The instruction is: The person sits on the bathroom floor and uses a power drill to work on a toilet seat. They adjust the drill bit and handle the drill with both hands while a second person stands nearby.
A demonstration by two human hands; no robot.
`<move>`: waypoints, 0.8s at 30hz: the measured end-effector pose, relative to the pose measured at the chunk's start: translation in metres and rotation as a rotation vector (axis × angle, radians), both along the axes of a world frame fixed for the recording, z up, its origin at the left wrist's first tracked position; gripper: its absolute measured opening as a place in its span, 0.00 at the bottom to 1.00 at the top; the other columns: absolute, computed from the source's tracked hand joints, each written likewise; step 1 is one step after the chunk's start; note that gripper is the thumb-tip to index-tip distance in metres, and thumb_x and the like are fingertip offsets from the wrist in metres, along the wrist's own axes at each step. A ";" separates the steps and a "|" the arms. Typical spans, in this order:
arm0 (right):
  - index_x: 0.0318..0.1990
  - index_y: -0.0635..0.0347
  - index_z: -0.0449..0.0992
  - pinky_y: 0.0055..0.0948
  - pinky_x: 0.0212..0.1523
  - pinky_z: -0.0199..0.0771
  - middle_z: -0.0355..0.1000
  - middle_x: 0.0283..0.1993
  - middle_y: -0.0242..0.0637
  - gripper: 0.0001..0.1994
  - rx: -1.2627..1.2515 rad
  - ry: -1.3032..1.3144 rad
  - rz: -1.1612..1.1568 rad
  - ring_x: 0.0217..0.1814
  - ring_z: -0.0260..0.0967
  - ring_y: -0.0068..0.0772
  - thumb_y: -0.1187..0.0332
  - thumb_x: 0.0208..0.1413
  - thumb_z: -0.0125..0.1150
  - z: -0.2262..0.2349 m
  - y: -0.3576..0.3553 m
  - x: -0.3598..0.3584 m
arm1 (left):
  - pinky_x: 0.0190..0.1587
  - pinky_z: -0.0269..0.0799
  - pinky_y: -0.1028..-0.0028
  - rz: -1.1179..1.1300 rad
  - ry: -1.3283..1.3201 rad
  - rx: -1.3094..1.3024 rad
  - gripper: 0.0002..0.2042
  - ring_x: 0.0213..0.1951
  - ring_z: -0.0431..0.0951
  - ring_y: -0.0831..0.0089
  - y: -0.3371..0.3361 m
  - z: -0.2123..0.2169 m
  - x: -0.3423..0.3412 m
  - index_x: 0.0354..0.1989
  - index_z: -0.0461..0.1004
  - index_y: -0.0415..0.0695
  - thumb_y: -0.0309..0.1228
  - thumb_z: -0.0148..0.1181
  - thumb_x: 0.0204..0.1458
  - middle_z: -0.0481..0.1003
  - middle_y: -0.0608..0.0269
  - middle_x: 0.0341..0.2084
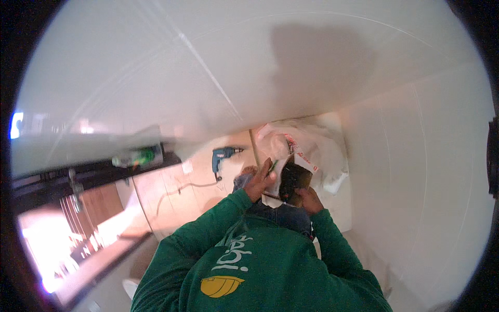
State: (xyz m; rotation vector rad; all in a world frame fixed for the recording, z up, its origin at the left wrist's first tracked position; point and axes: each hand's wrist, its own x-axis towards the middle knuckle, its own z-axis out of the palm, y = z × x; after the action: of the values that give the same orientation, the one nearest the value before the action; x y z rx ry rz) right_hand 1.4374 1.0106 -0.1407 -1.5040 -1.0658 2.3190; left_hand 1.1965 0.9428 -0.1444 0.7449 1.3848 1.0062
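In front of my body is a small open box (294, 182) with pale flaps and a dark inside; what it contains is too dim to make out. My left hand (261, 182) is closed at its left side, thumb and fingers against the pale wall. A thin green thing (273, 165) shows by those fingertips, its kind unclear. On the lower right edge of the box, my right hand (310, 201) grips with bent fingers. A crumpled white plastic bag (322, 145) with red print lies just beyond the box.
A blue corded power drill (222, 157) lies on the tiled floor to the left, its grey cord (195, 185) trailing away. White walls rise ahead and at right (410, 156). Farther left runs a dark ledge (93, 169) with a green and white object (136, 157) on it.
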 end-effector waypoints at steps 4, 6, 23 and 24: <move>0.56 0.66 0.71 0.35 0.55 0.73 0.76 0.52 0.42 0.20 0.035 -0.116 0.021 0.51 0.75 0.37 0.64 0.60 0.55 -0.066 0.019 0.080 | 0.62 0.61 0.53 -0.267 0.569 -0.132 0.26 0.59 0.69 0.50 -0.051 -0.059 0.064 0.63 0.70 0.50 0.46 0.58 0.56 0.74 0.52 0.55; 0.54 0.66 0.72 0.35 0.54 0.73 0.76 0.52 0.43 0.19 0.109 -0.168 0.098 0.51 0.75 0.37 0.64 0.60 0.55 -0.085 0.033 0.112 | 0.57 0.64 0.51 -0.766 0.806 -0.255 0.18 0.55 0.72 0.52 -0.076 -0.039 0.106 0.54 0.78 0.55 0.38 0.58 0.53 0.77 0.56 0.50; 0.46 0.68 0.75 0.42 0.48 0.71 0.77 0.42 0.49 0.20 0.204 -0.277 0.824 0.46 0.74 0.45 0.57 0.58 0.54 -0.136 0.028 0.087 | 0.50 0.73 0.56 -0.135 0.006 -0.369 0.11 0.44 0.80 0.48 -0.217 0.019 0.232 0.45 0.78 0.41 0.34 0.56 0.60 0.79 0.47 0.39; 0.46 0.66 0.75 0.43 0.46 0.72 0.77 0.39 0.51 0.21 0.275 -0.230 0.852 0.44 0.76 0.49 0.55 0.57 0.54 -0.170 0.031 0.076 | 0.51 0.73 0.56 -0.111 -0.034 -0.382 0.12 0.44 0.80 0.49 -0.223 0.012 0.231 0.46 0.78 0.41 0.34 0.56 0.60 0.80 0.47 0.40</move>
State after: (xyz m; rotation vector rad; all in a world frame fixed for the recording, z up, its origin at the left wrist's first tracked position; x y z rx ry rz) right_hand 1.5136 1.0414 -0.3106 -1.3898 -2.3454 2.3064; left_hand 1.4278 0.7201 -0.1325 0.5094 1.4350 0.6384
